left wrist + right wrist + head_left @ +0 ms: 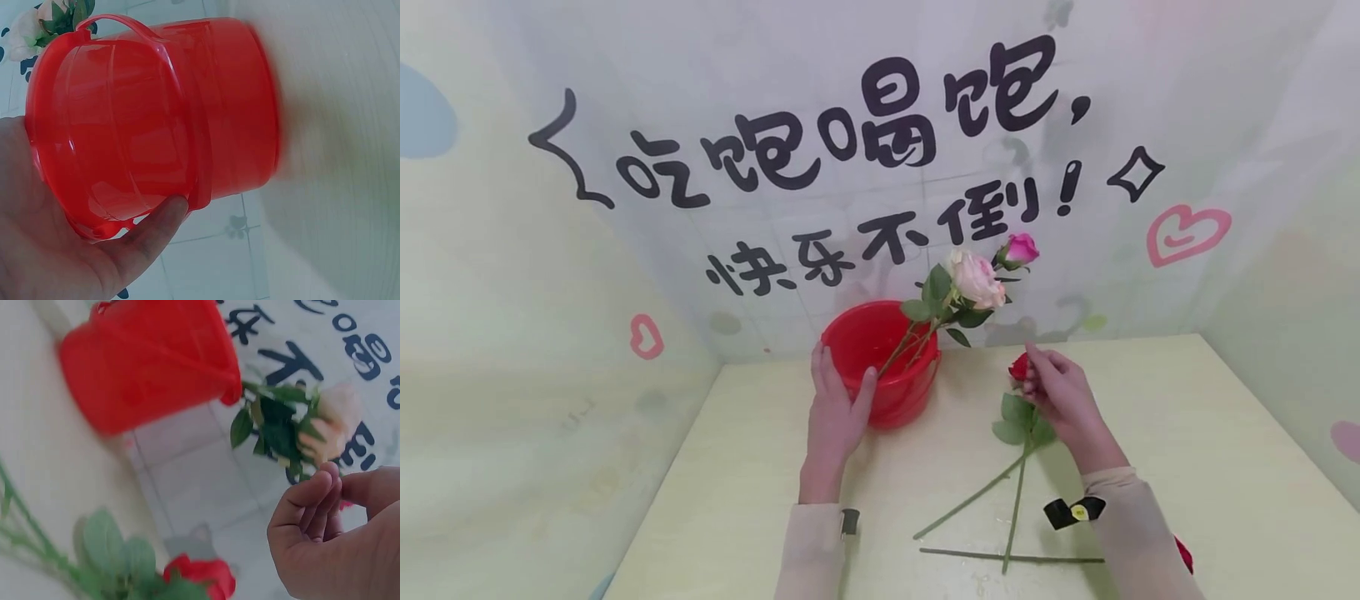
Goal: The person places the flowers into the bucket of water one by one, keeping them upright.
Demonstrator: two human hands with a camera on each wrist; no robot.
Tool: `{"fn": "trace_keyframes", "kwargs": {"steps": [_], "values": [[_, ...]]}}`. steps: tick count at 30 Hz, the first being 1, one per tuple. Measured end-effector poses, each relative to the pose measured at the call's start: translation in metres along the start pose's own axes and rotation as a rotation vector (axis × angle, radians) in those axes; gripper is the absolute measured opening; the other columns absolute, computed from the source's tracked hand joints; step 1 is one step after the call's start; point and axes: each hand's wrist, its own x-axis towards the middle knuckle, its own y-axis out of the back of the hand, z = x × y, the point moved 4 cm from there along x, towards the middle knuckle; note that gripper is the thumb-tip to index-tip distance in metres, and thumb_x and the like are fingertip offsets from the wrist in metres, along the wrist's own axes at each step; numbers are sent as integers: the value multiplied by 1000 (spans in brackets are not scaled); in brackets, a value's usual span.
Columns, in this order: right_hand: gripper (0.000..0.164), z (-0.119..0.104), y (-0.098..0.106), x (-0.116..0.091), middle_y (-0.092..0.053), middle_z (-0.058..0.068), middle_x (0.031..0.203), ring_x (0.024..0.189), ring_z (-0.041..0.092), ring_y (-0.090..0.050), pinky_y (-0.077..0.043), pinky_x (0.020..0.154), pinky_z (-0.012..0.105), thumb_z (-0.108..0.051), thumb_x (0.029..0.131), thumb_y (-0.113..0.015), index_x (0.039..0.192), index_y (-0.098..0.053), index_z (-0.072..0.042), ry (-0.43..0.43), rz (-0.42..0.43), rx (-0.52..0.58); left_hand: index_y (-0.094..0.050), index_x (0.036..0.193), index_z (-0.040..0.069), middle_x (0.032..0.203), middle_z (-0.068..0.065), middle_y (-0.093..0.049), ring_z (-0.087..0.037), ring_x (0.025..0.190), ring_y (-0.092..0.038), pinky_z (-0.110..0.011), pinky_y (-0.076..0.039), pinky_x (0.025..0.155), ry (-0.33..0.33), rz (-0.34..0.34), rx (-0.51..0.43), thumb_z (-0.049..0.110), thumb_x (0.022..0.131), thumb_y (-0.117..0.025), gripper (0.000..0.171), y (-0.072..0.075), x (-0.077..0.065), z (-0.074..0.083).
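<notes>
My left hand (838,417) holds the near left side of a red plastic bucket (901,402). In the left wrist view its thumb (153,234) lies against the bucket's side. A pale pink rose (976,279) and a magenta rosebud (1021,248) lean out over the bucket's right rim, stems inside. Above a red rose (1017,367) lying on the table is my right hand (1060,396), its fingers loosely bent. The right wrist view shows nothing held between thumb and fingers, with the red rose (209,578) apart from them.
Two green stems (973,500) cross below the right hand on the pale table (760,467). A third stem (970,554) lies crosswise near the front. Another red flower (1184,554) shows partly behind the right sleeve. A printed wall covering (790,67) stands behind.
</notes>
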Motion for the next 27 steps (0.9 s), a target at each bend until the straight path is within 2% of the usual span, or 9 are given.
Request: {"fn": "trace_keyframes", "kwargs": {"steps": [3,6,11,16,22,27], "values": [[31,4,16,-3,-55,-3,76,63,7,-55,-50,59,19,-37,107,-62,95,-56,-9,3,17,-118,-9,169,15,169,-8,-25,-38,136,-54,-56,-60,93,0,-5,2,43,97,-75,102,0,1,0],[35,10,26,-4,-53,-2,77,63,8,-55,-52,59,22,-37,108,-61,104,-55,-3,-5,20,-292,-8,169,15,169,-8,-24,-38,136,-54,-56,-60,93,-2,-10,7,42,97,-75,103,0,1,0],[42,22,36,-4,-61,3,79,65,10,-61,-58,62,25,-35,110,-58,112,-55,6,-59,-30,-498,-8,170,16,170,-8,-23,-38,136,-54,-56,-60,93,-4,-6,3,44,97,-74,102,0,1,0],[48,33,44,-5,-74,9,84,68,15,-73,-65,69,31,-32,112,-52,110,-60,15,-159,-135,-523,-9,169,15,171,-8,-20,-38,136,-54,-56,-60,93,-6,-4,10,45,98,-72,100,0,2,1],[53,46,54,-8,-75,11,86,71,17,-76,-65,70,31,-31,113,-48,111,-61,20,-257,-203,-482,-9,169,14,171,-8,-19,-38,135,-55,-56,-60,93,-11,-7,17,45,98,-72,100,-1,4,1],[47,51,53,-8,-74,12,83,68,17,-76,-64,67,30,-28,111,-56,106,-65,19,-237,-201,-526,-9,169,15,171,-7,-20,-37,137,-54,-56,-60,93,-4,-10,19,44,98,-73,100,-2,3,1]]}}
